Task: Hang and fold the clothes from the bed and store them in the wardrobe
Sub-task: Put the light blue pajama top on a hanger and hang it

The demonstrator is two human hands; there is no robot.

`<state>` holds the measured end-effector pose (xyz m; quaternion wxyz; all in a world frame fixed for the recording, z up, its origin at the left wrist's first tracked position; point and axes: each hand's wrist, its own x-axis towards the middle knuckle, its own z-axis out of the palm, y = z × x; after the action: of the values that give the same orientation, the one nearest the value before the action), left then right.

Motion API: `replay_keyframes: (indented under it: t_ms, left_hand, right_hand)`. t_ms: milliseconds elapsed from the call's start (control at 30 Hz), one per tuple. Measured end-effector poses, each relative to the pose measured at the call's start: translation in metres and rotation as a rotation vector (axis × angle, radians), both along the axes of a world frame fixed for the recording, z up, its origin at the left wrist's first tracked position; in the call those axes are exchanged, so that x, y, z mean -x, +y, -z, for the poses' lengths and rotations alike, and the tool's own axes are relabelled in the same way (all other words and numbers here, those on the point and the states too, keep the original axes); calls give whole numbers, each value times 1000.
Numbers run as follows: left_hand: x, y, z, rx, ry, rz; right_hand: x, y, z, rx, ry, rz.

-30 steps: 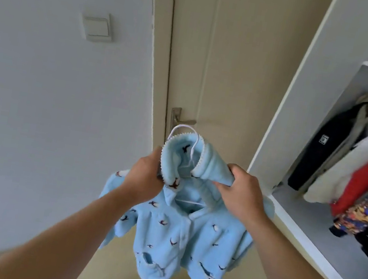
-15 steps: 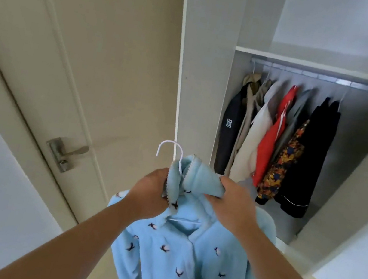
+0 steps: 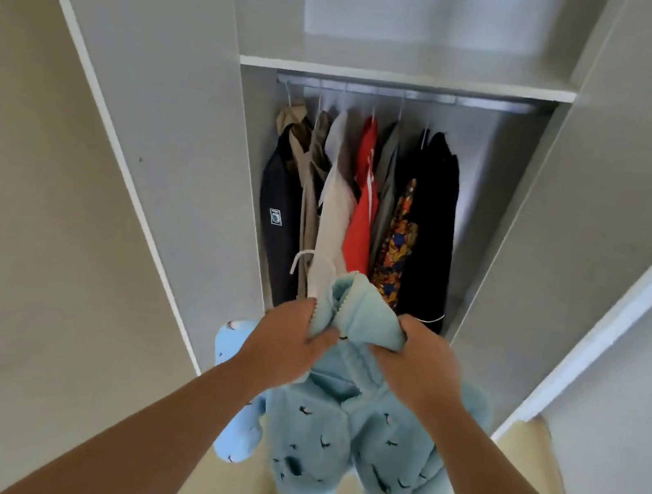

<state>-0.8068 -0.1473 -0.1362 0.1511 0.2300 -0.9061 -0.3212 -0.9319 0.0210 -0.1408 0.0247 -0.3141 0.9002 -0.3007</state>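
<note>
**While both hands grip it, blue fleece jacket sits in front of open wardrobe**

Since size order runs big to small: grey-white wardrobe [image 3: 194,95], flat matte panels, square edges, one shelf [image 3: 408,81] across the top with a metal rail [image 3: 406,94] just under it. On the rail hangs a packed row of clothes, left to right: navy jacket [image 3: 281,218] with a small white patch, beige garment [image 3: 313,184], white garment [image 3: 336,214], red top [image 3: 361,218], orange-blue patterned piece [image 3: 395,249], black coat [image 3: 432,230].

Light blue jacket [image 3: 327,432], fluffy fleece with small dark bird prints, sits low centre, outside the wardrobe and below the hanging row; body and sleeves droop under the hands. Its hood [image 3: 360,313] bunches up between the two hands.

Left hand [image 3: 282,343] has fingers curled round the hood's left edge, thumb pressed over the fabric. Right hand [image 3: 420,366] clenches the hood's right side, fingers folded into the fleece.

White hanger hook [image 3: 301,258], thin and curved, pokes up just above the left hand, overlapping the navy jacket.
</note>
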Motion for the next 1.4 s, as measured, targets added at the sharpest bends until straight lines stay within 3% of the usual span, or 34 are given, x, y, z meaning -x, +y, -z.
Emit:
replay_keyframes:
  t_ms: [233, 633, 767, 933, 1233, 1400]
  left_hand:
    - [100, -53, -10, 69, 60, 339]
    - [274, -11, -45, 180, 145, 679]
    - [337, -6, -52, 203, 184, 741]
    - [411, -12, -52, 261, 101, 735]
    - [520, -44, -38, -96, -92, 783]
    - [581, -73, -45, -238, -168, 770]
  right_hand:
    - [24, -13, -11, -58, 18, 339]
    - [104, 9, -46, -190, 251, 835]
    - [150, 7, -64, -278, 285, 857]
    - [206, -9, -79, -302, 278, 820]
    - [317, -47, -76, -220, 63, 681]
    - [369, -81, -75, -171, 46, 745]
